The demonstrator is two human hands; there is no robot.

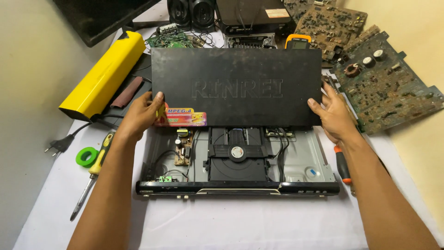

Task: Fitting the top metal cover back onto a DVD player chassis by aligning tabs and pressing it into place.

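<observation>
A black metal top cover [236, 88] is lifted and slid back over an open disc player [238, 187] on the white table. My left hand [141, 113] grips the cover's left edge. My right hand [335, 115] grips its right edge. Under the cover's front edge the player's inside shows: a black disc drive [237, 159] in the middle and a small brown circuit board [181, 147] on the left. A colourful sticker [187, 118] sits on the cover's near left corner.
A yellow long case [104, 74] lies at the left. Beside it are a green tape roll [86, 156], a yellow-handled screwdriver [92, 173] and a power plug [58, 146]. An orange-handled screwdriver [343, 166] lies by my right wrist. Large circuit boards [388, 83] fill the back right; speakers [190, 13] stand behind.
</observation>
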